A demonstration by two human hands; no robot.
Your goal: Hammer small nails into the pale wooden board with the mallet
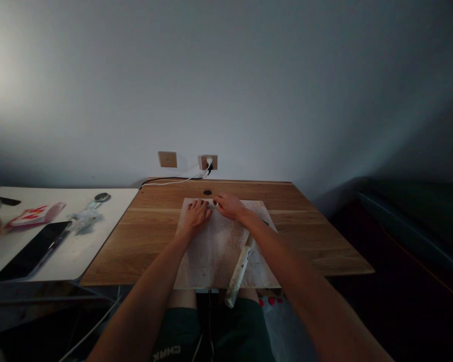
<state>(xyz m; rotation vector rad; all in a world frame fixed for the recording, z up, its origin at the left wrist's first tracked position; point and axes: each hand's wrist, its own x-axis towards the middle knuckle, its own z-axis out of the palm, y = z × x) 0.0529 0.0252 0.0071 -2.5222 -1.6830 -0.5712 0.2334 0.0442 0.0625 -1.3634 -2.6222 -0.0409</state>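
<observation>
A floured board point(215, 251) lies on the wooden table point(305, 236) in front of me. My left hand point(196, 215) rests near the board's far edge with fingers curled down. Just to its right, my right hand point(230, 206) has its fingers pinched toward a small pale thing at that edge, too small to make out. A floured rolling pin point(238, 274) lies on the board's near right part, under my right forearm, its end past the front edge.
A white table point(79, 246) adjoins on the left, carrying a black phone point(32, 250), a red-and-white packet point(33, 213), crumpled plastic point(83, 218) and a bowl at the far left edge. Wall sockets with a white cable point(208, 163) sit behind the table. Dark furniture is on the right.
</observation>
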